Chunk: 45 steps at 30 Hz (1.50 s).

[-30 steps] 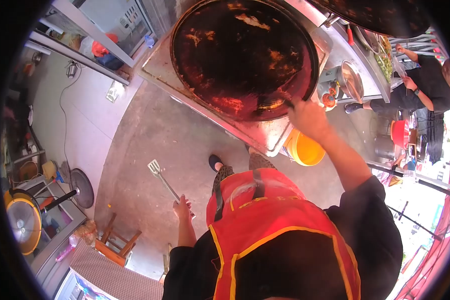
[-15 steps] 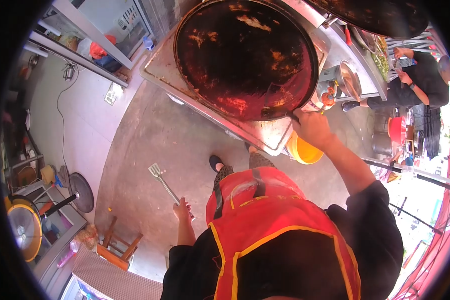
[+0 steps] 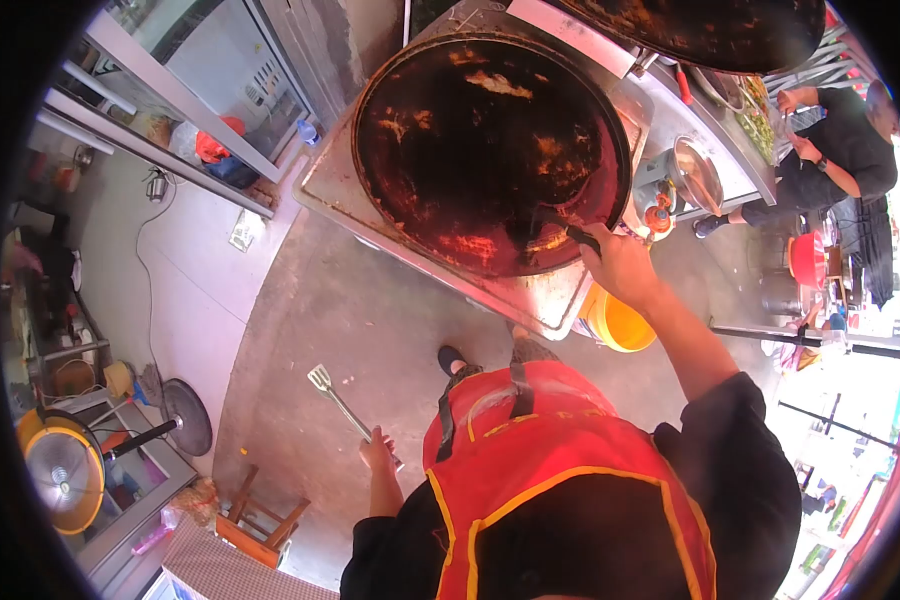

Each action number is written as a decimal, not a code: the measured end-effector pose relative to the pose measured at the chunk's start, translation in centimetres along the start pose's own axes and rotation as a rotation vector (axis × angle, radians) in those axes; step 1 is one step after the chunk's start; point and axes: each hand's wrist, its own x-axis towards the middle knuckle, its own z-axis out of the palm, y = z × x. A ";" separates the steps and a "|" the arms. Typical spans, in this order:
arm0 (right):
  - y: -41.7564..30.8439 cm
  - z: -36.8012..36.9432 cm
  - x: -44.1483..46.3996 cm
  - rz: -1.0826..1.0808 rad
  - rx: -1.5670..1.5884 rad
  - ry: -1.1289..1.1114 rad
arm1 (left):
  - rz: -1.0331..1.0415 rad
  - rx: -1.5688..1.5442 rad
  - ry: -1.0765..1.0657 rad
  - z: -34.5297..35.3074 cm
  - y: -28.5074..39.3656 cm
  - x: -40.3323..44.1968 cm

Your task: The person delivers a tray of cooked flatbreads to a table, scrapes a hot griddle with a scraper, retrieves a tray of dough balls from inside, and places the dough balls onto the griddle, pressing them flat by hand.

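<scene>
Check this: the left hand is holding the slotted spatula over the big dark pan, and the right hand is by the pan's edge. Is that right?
Not quite: the head view shows the left hand holding the slotted spatula over the floor, not the big dark pan. The right hand is by the pan's edge.

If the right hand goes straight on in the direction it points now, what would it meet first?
Most likely the large round pan: the right hand, holding a dark-handled tool, points in over its edge. The hand's height is hard to judge, so it may pass above.
</scene>
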 end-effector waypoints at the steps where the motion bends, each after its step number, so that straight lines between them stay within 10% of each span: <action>1: -0.1 0.0 0.0 0.016 0.064 0.034 | -0.005 0.008 -0.005 -0.2 -0.3 0.1; 23: 1.5 5.4 -3.7 0.232 0.664 0.209 | 0.105 0.172 -0.040 0.7 4.4 -1.8; 28: 2.0 -0.6 -5.9 0.566 1.589 -0.001 | 0.131 0.231 -0.002 0.8 3.7 -0.2; 33: 4.6 0.0 -6.6 0.061 0.634 0.514 | 0.359 0.119 -0.021 1.3 1.1 2.3; 35: 8.1 3.5 -5.9 0.258 0.590 0.071 | 0.356 0.091 0.035 2.8 1.3 0.1; 41: 19.0 -4.2 -7.0 0.087 0.490 0.614 | 0.453 0.350 0.313 4.7 0.1 -6.3; 45: 33.6 -7.1 -6.8 0.412 0.522 0.667 | 0.554 0.376 0.495 9.5 -0.3 -15.3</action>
